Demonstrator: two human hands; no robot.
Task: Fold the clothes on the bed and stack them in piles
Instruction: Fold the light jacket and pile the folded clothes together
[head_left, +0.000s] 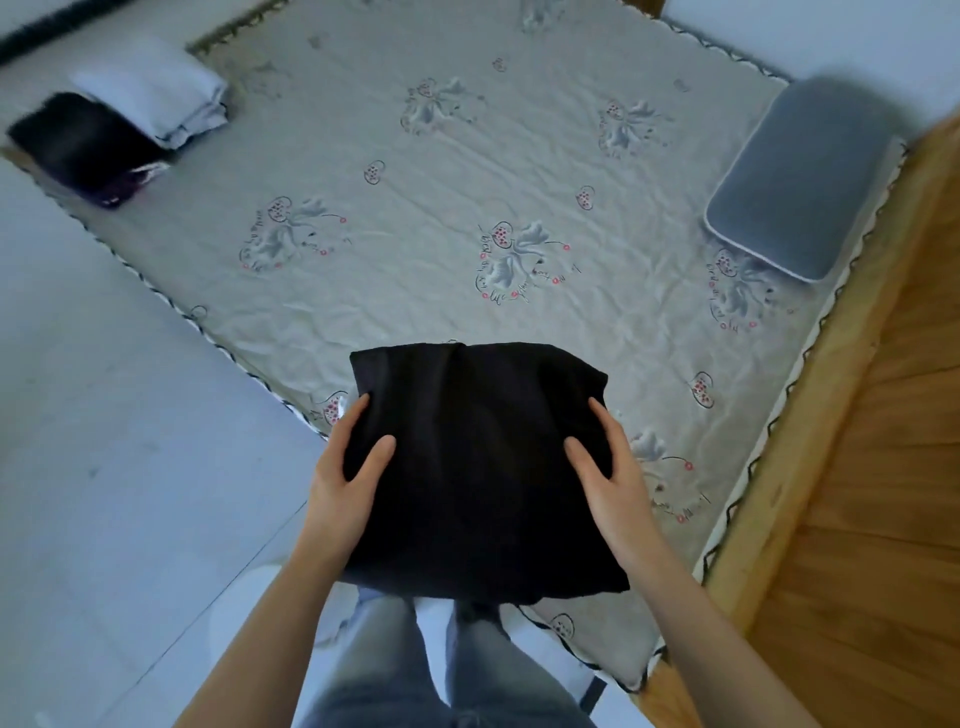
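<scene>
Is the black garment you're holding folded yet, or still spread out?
Folded. The black garment is a compact rectangle with doubled edges, held between the left hand and right hand above the bed.

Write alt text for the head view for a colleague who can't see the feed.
Both hands, left hand and right hand, hold a folded black garment by its sides, thumbs on top, over the near end of a bed with a floral sheet. Far left lie a dark pile and a white pile; a grey pillow lies at the right.

Both hands, left (347, 470) and right (609, 470), grip folded black garment (480, 467) above bed (415, 182) corner.
</scene>
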